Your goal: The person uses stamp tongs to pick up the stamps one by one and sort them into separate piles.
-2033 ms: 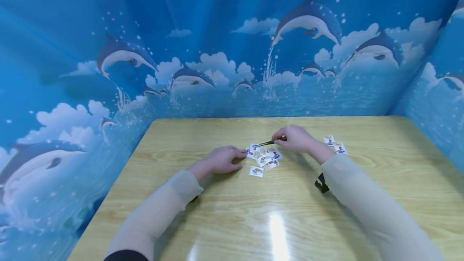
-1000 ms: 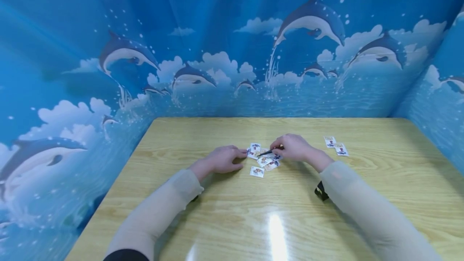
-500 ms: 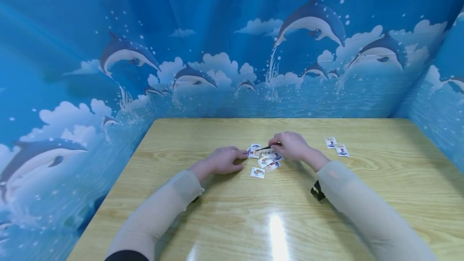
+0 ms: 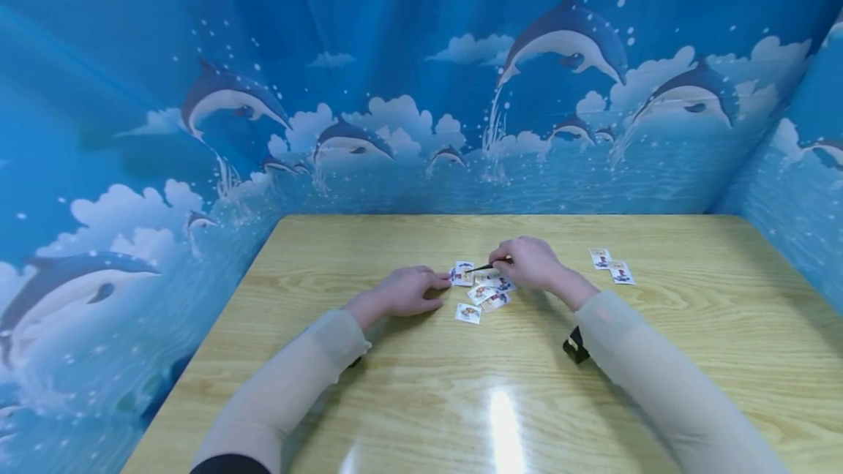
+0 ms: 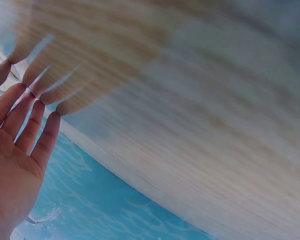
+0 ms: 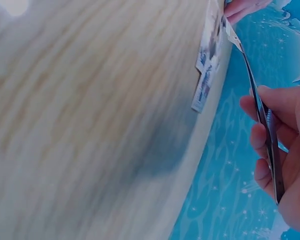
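Observation:
In the head view, small white picture cards [image 4: 483,292] lie in an overlapping cluster on the wooden table. My right hand [image 4: 527,263] pinches slim metal tweezers [image 6: 264,115] between thumb and fingers. The tweezers' tips reach over the upper left cards [image 4: 464,269]; in the right wrist view a pale card corner [image 6: 233,36] shows right at them. My left hand [image 4: 410,291] rests at the cluster's left side, fingertips at the leftmost card's edge. The left wrist view shows this hand with its fingers [image 5: 46,135] extended and their tips on the tabletop.
One separate card [image 4: 468,314] lies just in front of the cluster. Two more cards [image 4: 611,267] sit corner to corner farther right, beyond my right hand. The wooden table [image 4: 421,386] meets a blue dolphin-printed curtain [image 4: 408,93] at the back and sides.
The tweezers dipped from the upper left card to the middle of the cluster, then shifted up and left to the left cards. My left hand has stayed in place.

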Tool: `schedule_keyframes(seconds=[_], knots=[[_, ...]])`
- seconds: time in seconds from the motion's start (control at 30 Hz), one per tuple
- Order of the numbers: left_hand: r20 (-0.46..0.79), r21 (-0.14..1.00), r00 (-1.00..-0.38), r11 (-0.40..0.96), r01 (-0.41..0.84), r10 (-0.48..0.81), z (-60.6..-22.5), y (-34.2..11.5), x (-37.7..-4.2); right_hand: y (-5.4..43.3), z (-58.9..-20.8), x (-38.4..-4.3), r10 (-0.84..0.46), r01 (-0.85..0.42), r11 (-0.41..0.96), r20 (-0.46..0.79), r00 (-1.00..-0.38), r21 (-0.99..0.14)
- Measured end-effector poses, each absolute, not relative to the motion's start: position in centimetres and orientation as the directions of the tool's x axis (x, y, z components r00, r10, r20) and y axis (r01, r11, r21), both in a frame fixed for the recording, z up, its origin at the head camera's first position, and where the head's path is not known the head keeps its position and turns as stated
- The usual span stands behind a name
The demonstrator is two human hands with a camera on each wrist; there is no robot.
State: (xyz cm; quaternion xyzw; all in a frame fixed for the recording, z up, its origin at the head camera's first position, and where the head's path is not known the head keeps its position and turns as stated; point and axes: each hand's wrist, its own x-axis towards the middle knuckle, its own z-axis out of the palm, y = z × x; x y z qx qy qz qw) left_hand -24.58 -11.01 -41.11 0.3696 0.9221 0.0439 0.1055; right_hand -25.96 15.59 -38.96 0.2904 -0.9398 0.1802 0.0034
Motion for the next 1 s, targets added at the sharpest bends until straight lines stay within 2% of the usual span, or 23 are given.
schedule_keyframes(seconds=[0.33,0.63,0.83,1.0], knots=[[-0.168,0.168,-0.704,0.724,0.669,0.69,-41.0,-11.0,-24.6,18.5,-36.0,-25.1,-0.493,-0.49,0.773,0.104,-0.864,-0.403],[-0.141,0.129,-0.68,0.694,0.708,0.72,-40.6,-10.7,-24.4,22.4,-34.3,-22.6,-0.572,-0.551,0.737,0.072,-0.817,-0.392],[-0.065,0.125,-0.599,0.602,0.788,0.798,-39.9,-9.3,-22.7,24.6,-34.0,-20.2,-0.617,-0.587,0.715,0.052,-0.785,-0.378],[-0.044,0.203,-0.524,0.521,0.829,0.851,-39.5,-7.4,-20.6,26.0,-34.4,-18.8,-0.633,-0.589,0.709,0.016,-0.774,-0.387]])
